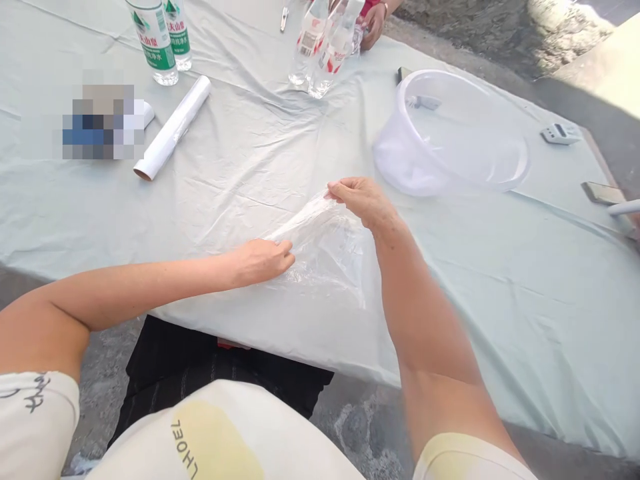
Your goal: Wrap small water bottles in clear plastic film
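Observation:
A thin, clear sheet of plastic film [325,247] is stretched between my two hands, just above the cloth near the table's front edge. My left hand [265,260] is closed on its left side, with the fingers curled under and partly hidden. Farther up, my right hand [363,199] pinches the film's upper corner between thumb and fingertips. From there the film hangs in creases toward me. Whether it is a flat sheet or a bag I cannot tell.
A white roll [173,130] lies left of the film, near a blurred patch. Water bottles [155,43] stand behind it. More bottles [323,53] stand at the back beside another person's hand [374,27]. To the right are a translucent basin [415,160], a small white device [561,134] and a phone [603,193].

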A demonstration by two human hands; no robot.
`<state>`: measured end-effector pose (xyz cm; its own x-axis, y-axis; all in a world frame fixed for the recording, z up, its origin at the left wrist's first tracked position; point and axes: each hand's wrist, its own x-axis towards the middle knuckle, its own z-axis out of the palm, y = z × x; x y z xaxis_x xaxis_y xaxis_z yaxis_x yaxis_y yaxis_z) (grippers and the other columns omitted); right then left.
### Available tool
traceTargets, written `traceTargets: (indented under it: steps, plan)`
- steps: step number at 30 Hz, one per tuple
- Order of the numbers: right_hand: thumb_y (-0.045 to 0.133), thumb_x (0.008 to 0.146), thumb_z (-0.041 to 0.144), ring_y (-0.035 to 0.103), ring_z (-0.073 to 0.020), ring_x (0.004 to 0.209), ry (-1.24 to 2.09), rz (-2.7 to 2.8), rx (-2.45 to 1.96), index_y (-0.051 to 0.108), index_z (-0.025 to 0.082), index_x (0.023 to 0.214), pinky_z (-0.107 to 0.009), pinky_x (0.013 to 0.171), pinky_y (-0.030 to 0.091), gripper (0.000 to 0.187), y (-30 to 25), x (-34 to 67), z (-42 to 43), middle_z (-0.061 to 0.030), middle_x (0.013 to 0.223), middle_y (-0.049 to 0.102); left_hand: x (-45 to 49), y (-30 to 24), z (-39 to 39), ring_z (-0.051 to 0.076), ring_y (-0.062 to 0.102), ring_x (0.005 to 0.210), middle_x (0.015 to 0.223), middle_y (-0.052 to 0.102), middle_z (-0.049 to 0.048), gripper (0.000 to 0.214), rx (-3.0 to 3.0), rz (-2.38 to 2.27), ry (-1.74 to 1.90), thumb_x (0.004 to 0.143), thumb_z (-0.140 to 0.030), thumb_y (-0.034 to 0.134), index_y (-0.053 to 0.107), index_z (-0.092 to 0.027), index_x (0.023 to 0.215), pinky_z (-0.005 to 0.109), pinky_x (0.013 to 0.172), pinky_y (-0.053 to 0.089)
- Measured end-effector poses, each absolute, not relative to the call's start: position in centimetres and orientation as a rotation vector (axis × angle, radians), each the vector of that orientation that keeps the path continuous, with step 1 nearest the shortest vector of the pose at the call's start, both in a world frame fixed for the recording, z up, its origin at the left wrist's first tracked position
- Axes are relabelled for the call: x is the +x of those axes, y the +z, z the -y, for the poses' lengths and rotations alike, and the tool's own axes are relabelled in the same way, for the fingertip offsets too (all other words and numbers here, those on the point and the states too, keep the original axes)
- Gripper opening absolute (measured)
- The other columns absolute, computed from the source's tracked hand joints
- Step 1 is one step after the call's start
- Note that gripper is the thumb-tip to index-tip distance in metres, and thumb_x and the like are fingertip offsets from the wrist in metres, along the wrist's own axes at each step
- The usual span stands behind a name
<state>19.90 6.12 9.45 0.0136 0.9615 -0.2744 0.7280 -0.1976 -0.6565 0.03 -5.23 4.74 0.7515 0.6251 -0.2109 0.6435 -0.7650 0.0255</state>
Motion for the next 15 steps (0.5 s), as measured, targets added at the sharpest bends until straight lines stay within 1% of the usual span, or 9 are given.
traceTargets:
  steps: [2,4,6,7,9,10,11,13,15]
  plan:
    - [0.061,0.091,0.029,0.049,-0.0088,0.059,1.068,1.687,-1.943,0.068,0.016,0.071,-0.022,0.054,0.036,0.025,9.5,19.1,-7.7,-0.0023,0.067,0.058,0.0,4.7,5.5,0.014,0.05,0.054,0.088,0.061,0.0078,0.033,2.871,-1.021,-0.281,0.079,0.01,0.041,0.061,-0.014,0.089,0.031,0.049,0.03]
    - [0.059,0.093,0.024,0.045,-0.0062,0.051,1.232,1.599,-1.917,0.065,0.015,0.07,-0.02,0.048,0.033,0.025,9.2,18.1,-9.0,0.0002,0.059,0.053,-0.3,4.9,5.4,0.014,0.052,0.058,0.089,0.061,0.0074,0.031,2.89,-1.012,-0.267,0.081,0.009,0.043,0.062,-0.014,0.087,0.029,0.049,0.03]
    - [0.059,0.094,0.021,0.047,-0.005,0.048,1.379,1.489,-1.907,0.066,0.014,0.074,-0.018,0.045,0.034,0.022,8.8,17.0,-10.2,-0.0007,0.06,0.057,-0.5,5.2,5.1,0.016,0.056,0.066,0.09,0.062,0.0076,0.027,2.927,-1.013,-0.23,0.082,0.008,0.049,0.062,-0.015,0.085,0.029,0.052,0.034]
    - [0.06,0.094,0.019,0.048,-0.0045,0.048,1.43,1.442,-1.907,0.066,0.013,0.076,-0.017,0.045,0.035,0.019,8.6,16.4,-10.6,-0.0018,0.062,0.061,-0.6,5.4,4.9,0.018,0.059,0.073,0.091,0.062,0.0082,0.022,2.956,-1.015,-0.207,0.084,0.004,0.053,0.063,-0.015,0.085,0.029,0.056,0.037]
    - [0.063,0.091,0.015,0.05,-0.0037,0.048,1.506,1.386,-1.903,0.067,0.013,0.08,-0.016,0.044,0.037,0.012,8.1,15.4,-11.3,-0.0038,0.067,0.067,-0.6,5.7,4.2,0.023,0.062,0.091,0.097,0.064,0.0107,0.007,3.025,-1.035,-0.17,0.086,-0.012,0.067,0.066,-0.015,0.092,0.032,0.072,0.046]
    - [0.065,0.09,0.014,0.051,-0.0036,0.048,1.531,1.377,-1.903,0.066,0.013,0.081,-0.015,0.044,0.038,0.009,7.9,15.0,-11.5,-0.0046,0.069,0.069,-0.6,5.8,3.9,0.026,0.061,0.101,0.104,0.065,0.0129,0.019,3.053,-1.062,-0.156,0.084,-0.024,0.075,0.067,-0.014,0.099,0.036,0.084,0.048]
    - [0.067,0.089,0.013,0.052,-0.0036,0.048,1.548,1.377,-1.907,0.066,0.013,0.082,-0.015,0.044,0.038,0.008,7.7,14.6,-11.7,-0.0053,0.071,0.071,-0.6,5.8,3.6,0.03,0.058,0.113,0.114,0.065,0.0158,0.038,3.072,-1.106,-0.143,0.08,-0.036,0.08,0.067,-0.012,0.107,0.041,0.096,0.045]
    - [0.067,0.089,0.013,0.053,-0.0042,0.048,1.56,1.389,-1.925,0.065,0.014,0.083,-0.016,0.043,0.038,0.006,7.4,13.9,-12.0,-0.0065,0.074,0.074,-0.7,5.6,3.0,0.038,0.044,0.135,0.133,0.059,0.0209,0.072,3.073,-1.22,-0.133,0.069,-0.056,0.085,0.064,-0.011,0.12,0.051,0.116,0.031]
    - [0.065,0.091,0.013,0.054,-0.0045,0.046,1.552,1.398,-1.942,0.065,0.014,0.088,-0.017,0.042,0.035,0.003,7.2,13.5,-12.3,-0.0065,0.075,0.075,-0.8,5.1,2.5,0.04,0.028,0.148,0.146,0.052,0.0223,0.089,3.033,-1.298,-0.122,0.062,-0.066,0.084,0.062,-0.01,0.128,0.054,0.124,0.015]
